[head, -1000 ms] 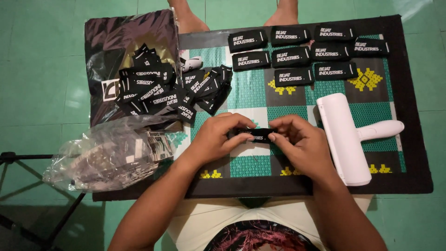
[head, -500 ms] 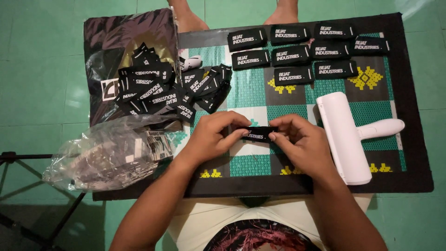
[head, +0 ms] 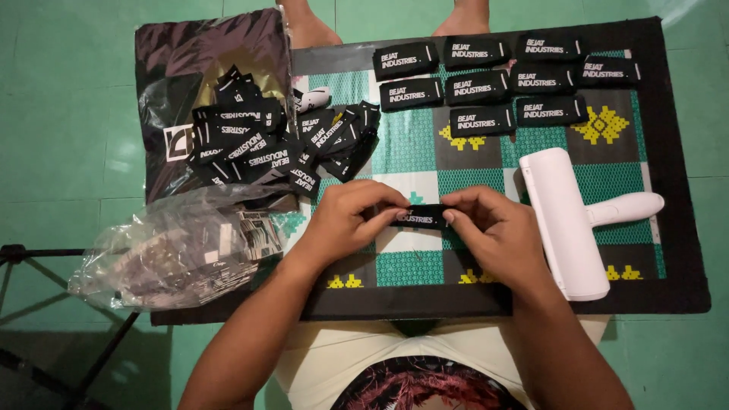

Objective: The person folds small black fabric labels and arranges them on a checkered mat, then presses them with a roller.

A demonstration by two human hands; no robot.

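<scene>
Both hands share one grip at the centre of the frame: the left hand [head: 345,220] pinches the left end of a small black woven label [head: 420,218] between thumb and fingertips, and the right hand [head: 493,228] pinches its right end, so each is clamped on the label. It is held flat and level just above a green, black and white patterned mat [head: 486,163] spread on the green tiled floor [head: 68,99].

At the far left of the frame, low down, the dark legs of a stand [head: 45,304] cross the floor. Just right of them lies a crumpled clear plastic bag [head: 175,250] with more small pieces inside, touching the left forearm. Above it, in the upper left, a glossy dark bag [head: 205,53] lies flat, and a loose heap of black labels [head: 281,144] spills from it onto the mat's left part. A small white object [head: 315,96] sits at the top edge of the heap; what it is cannot be told.

Across the upper middle and upper right of the mat, finished labels [head: 501,83] lie in neat rows, apart from one another. Right of the hands, near the right wrist, a white lint roller [head: 566,220] lies on the mat with its handle pointing right.
</scene>
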